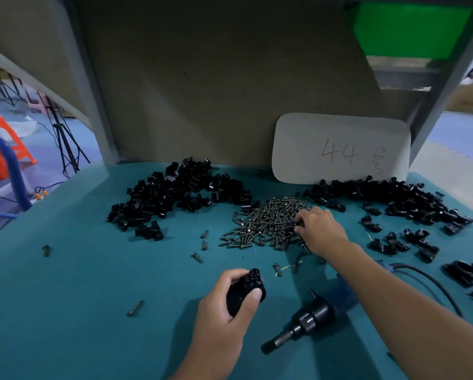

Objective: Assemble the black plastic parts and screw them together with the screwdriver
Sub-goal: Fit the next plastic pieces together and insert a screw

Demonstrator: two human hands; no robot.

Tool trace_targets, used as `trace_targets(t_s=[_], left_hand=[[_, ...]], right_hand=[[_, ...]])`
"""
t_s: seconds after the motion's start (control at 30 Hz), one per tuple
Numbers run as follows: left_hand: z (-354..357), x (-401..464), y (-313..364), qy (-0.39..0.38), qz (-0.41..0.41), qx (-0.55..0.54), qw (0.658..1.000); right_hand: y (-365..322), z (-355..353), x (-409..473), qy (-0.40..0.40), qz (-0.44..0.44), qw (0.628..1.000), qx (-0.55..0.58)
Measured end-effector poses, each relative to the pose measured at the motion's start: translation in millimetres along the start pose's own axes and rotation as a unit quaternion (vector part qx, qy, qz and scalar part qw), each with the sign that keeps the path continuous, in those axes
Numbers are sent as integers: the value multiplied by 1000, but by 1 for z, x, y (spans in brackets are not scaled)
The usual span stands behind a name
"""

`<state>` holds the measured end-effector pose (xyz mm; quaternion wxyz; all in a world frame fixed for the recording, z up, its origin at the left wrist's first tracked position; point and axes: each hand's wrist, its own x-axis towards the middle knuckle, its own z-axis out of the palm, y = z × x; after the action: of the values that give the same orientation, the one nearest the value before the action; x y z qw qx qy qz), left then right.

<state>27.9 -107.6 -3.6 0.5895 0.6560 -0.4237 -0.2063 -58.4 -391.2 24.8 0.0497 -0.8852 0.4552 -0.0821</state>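
Observation:
My left hand [224, 305] grips a black plastic part [243, 290] above the green table, its round opening facing up. My right hand [319, 229] reaches into the pile of dark screws [268, 224] at the table's middle, fingertips curled on the screws at the pile's right edge. Whether a screw is pinched is hidden. The electric screwdriver [306, 322] lies on the table under my right forearm, bit end pointing to the lower left, its black cable [432, 281] running right.
Two heaps of black plastic parts lie at the back, one on the left [175, 193] and one on the right [394, 201]. Several loose screws [197, 257] are scattered on the table [92, 283]. A white card marked 44 [339, 149] leans on the back wall.

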Motion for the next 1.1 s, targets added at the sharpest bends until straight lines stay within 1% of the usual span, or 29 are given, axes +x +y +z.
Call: trace_targets(t_s=[0.13,0.23,0.3,0.37,0.43,0.47,0.57,0.6,0.67,0.77,0.8,0.97,1.1], left_hand=[[1,0,0,0,-2,-3,1000],[0,-1,1,-2,-6,6,1000],[0,-1,2,-2,-7,10,1000],[0,-1,3,2,-4,9,1000],[0,-1,3,5,-4,5,1000],[-1,-1,3,5,-4,2,1000],[0,0,4,6,0,-2,1000],[0,0,3,6,3,-3,1000],[0,0,2,5,10,1,1000],[-1,-1,1,-6,25,6,1000],[-1,-1,1,-8,30,7,999],[1,-1,1,-25,41,9,999],[1,-2,1,-37,40,0,999]], right_hand=[[-2,1,1,-7,-17,999,-42],[0,0,0,24,-39,998,-39],[1,-3,-2,44,-32,999,5],[-2,-12,-8,57,-3,991,123],[-10,-25,-26,78,0,963,257],[-15,-32,-41,85,-15,949,304],[-32,-44,-107,55,-90,904,415],[-38,-43,-129,45,-101,886,450],[-47,-36,-161,35,-99,844,525],[-52,-21,-178,17,-71,783,618],[-53,-18,-180,14,-66,773,631],[-54,-11,-184,37,-89,789,607],[-56,-10,-185,61,-97,781,614]])
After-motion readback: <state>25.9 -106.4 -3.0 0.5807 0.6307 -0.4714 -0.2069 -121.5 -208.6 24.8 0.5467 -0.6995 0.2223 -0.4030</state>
